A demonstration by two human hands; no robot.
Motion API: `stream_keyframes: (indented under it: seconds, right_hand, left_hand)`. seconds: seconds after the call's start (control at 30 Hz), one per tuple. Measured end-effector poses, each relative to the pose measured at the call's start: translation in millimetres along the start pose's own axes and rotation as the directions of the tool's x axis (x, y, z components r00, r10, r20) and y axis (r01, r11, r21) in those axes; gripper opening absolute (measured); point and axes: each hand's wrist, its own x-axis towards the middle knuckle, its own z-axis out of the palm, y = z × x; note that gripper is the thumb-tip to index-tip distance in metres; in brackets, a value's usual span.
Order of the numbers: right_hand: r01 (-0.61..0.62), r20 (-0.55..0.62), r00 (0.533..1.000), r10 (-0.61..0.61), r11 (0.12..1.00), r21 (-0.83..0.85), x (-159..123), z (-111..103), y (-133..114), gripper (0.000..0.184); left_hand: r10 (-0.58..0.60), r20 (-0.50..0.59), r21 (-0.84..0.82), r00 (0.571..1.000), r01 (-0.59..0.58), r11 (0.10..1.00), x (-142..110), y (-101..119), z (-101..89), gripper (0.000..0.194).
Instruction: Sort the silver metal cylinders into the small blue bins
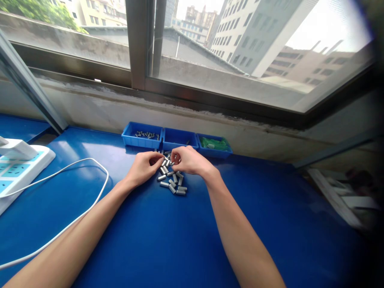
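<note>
A heap of several small silver metal pieces [173, 182] lies on the blue table [168, 240] just in front of three blue bins. My left hand [144, 167] rests at the left side of the heap, fingers curled and pinched on one small metal piece. My right hand [187, 160] sits at the upper right of the heap, fingers curled and pinched together over the pieces; what it holds is too small to make out. The two hands' fingertips nearly meet above the heap.
Three blue bins stand along the wall: the left bin [142, 136] holds small metal parts, the middle bin [179, 139] looks nearly bare, the right bin [215, 145] holds green pieces. A white power strip [18, 166] and white cable [75, 192] lie at left. A window sill runs behind.
</note>
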Motion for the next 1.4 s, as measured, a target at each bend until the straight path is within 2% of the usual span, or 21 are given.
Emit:
stream_keyframes:
  seconds: [0.1,0.3,0.43,0.73,0.83,1.03,1.4]
  right_hand:
    - [0.002,0.028,1.000,-0.003,1.000,0.024,-1.6,-2.3,-1.8,0.011]
    - [0.022,0.170,0.985,-0.036,0.996,0.082,-6.3,-8.8,2.5,0.021]
    - [0.048,0.201,0.978,-0.063,0.996,0.076,-6.2,-7.4,7.3,0.026]
    - [0.079,0.162,0.983,-0.084,0.996,0.040,-3.0,1.2,3.2,0.024]
    - [0.100,0.164,0.980,-0.117,0.989,0.107,-4.5,-3.5,3.2,0.026]
    - [0.126,0.065,0.985,-0.157,0.932,0.341,-2.7,-7.4,8.3,0.027]
    - [0.072,0.010,0.996,-0.085,0.893,0.444,6.5,5.1,19.9,0.022]
  left_hand:
    - [0.003,0.000,0.001,1.000,-0.003,1.000,0.1,-0.7,-0.2,0.021]
    - [0.010,-0.011,-0.004,1.000,-0.010,1.000,-0.3,-0.6,0.1,0.021]
    - [0.010,-0.014,-0.004,1.000,-0.010,1.000,-0.3,-1.1,0.6,0.020]
    - [0.008,-0.002,0.008,1.000,-0.008,1.000,-0.4,-2.9,0.2,0.021]
    - [0.002,-0.002,0.008,1.000,-0.002,1.000,-0.3,-2.4,0.0,0.022]
    - [0.006,0.009,0.016,1.000,-0.006,1.000,-0.3,-1.2,0.0,0.023]
    - [0.006,0.016,-0.004,1.000,-0.006,1.000,-0.5,-2.9,0.3,0.025]
